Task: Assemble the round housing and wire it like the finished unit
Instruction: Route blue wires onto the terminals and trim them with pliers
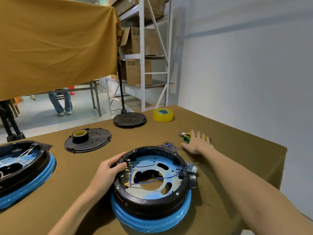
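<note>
The finished unit (22,168) is cut off by the left edge, so only part shows. The right hand (196,143) covers most of the green tool (187,137); can't tell what kind. Left hand (110,168) fingertips hide behind the housing (150,180) rim. The person (61,100) far back is hidden above the legs by the yellow cloth (55,43).

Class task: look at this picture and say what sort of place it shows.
Probably a small workshop or factory storeroom: metal shelving stacked with cardboard boxes, and a cloth-covered workbench holding a half-wired round housing.
</note>
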Demonstrator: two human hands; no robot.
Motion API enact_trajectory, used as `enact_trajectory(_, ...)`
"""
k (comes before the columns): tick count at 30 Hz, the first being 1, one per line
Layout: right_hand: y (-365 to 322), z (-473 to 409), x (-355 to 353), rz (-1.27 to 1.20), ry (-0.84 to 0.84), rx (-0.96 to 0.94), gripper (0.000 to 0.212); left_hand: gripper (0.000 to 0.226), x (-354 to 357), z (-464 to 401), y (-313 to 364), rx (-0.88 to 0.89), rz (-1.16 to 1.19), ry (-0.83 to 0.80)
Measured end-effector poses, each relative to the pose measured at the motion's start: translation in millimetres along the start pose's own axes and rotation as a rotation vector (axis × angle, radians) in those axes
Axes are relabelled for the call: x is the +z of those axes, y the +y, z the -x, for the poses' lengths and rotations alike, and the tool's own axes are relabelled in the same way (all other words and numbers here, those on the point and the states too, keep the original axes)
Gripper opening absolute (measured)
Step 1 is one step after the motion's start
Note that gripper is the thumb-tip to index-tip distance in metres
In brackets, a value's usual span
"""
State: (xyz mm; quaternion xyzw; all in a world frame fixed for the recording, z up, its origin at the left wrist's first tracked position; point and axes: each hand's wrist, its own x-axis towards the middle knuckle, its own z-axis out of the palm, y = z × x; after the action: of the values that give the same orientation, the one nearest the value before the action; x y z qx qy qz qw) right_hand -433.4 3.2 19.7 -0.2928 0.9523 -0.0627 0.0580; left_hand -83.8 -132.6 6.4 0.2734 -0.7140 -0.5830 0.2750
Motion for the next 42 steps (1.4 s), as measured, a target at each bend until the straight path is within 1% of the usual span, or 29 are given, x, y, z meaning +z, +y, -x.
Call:
enact_trajectory(1, 1.1, -3.3, 1.4, 0.008, -0.002, -0.001, 0.095, 0.040, -0.4, -0.3, -0.7, 0.002, -0.001, 0.001)
enact_trajectory(3, 2.4, -8.6, 3.3, 0.051, 0.050, -0.004, 0.092, 0.040, -0.8, -1.2, -1.2, 0.011, -0.005, -0.007)
enact_trajectory(8, 4.8, -14.7, 4.1, 0.230, 0.153, 0.006, 0.080, 0.038, 0.4, -0.2, 0.8, 0.040, -0.014, -0.020)
enact_trajectory(12, 11.8, -14.0, 2.6, 0.115, 0.145, -0.004, 0.075, 0.038, 0.9, 1.0, 3.6, 0.055, -0.023, -0.029)
enact_trajectory(15, 9.7, -8.2, 4.4, 0.206, 0.198, -0.001, 0.069, 0.039, -0.7, 2.1, 3.2, 0.055, -0.033, -0.045)
enact_trajectory(17, 7.2, -2.2, 4.7, 0.220, 0.171, 0.013, 0.064, 0.038, -1.6, 1.8, 3.8, 0.054, -0.040, -0.053)
enact_trajectory(20, 0.3, 6.2, -3.0, 0.077, 0.143, 0.006, 0.055, 0.037, -2.7, 2.2, 5.6, 0.048, -0.056, -0.067)
enact_trajectory(22, -6.7, 12.0, -10.1, -0.046, 0.130, -0.047, 0.049, 0.037, -3.3, 2.3, 6.8, 0.047, -0.071, -0.068)
enact_trajectory(25, -18.2, 23.1, -21.4, -0.258, 0.162, -0.131, 0.049, 0.038, -3.9, 2.2, 8.6, 0.042, -0.090, -0.075)
enact_trajectory(27, -27.5, 31.4, -28.8, -0.436, 0.147, -0.162, 0.049, 0.038, -4.6, 2.5, 9.8, 0.042, -0.109, -0.080)
enact_trajectory(30, -44.5, 46.2, -35.8, -0.610, 0.072, -0.234, 0.043, 0.039, -6.5, 3.2, 11.6, 0.041, -0.125, -0.104)
enact_trajectory(33, -63.3, 68.5, -42.5, -0.756, -0.035, -0.343, 0.045, 0.041, -10.3, 4.8, 13.5, 0.025, -0.130, -0.153)
enact_trajectory(34, -68.5, 76.1, -47.0, -0.808, -0.098, -0.382, 0.046, 0.041, -12.1, 5.3, 14.1, 0.011, -0.126, -0.168)
enact_trajectory(36, -74.8, 90.1, -59.1, -0.872, -0.329, -0.477, 0.044, 0.041, -16.1, 6.9, 14.7, -0.013, -0.116, -0.196)
enact_trajectory(38, -76.7, 104.1, -71.9, -0.781, -0.591, -0.586, 0.039, 0.041, -19.1, 7.5, 14.2, -0.023, -0.113, -0.216)
enact_trajectory(39, -77.6, 111.1, -76.7, -0.690, -0.668, -0.626, 0.037, 0.041, -20.5, 7.4, 13.8, -0.021, -0.115, -0.213)
enact_trajectory(40, -78.9, 118.1, -79.5, -0.601, -0.703, -0.651, 0.036, 0.041, -21.9, 7.2, 13.3, -0.017, -0.119, -0.202)
enact_trajectory(42, -83.7, 130.6, -81.5, -0.473, -0.694, -0.668, 0.035, 0.040, -24.3, 6.6, 12.5, -0.020, -0.118, -0.206)
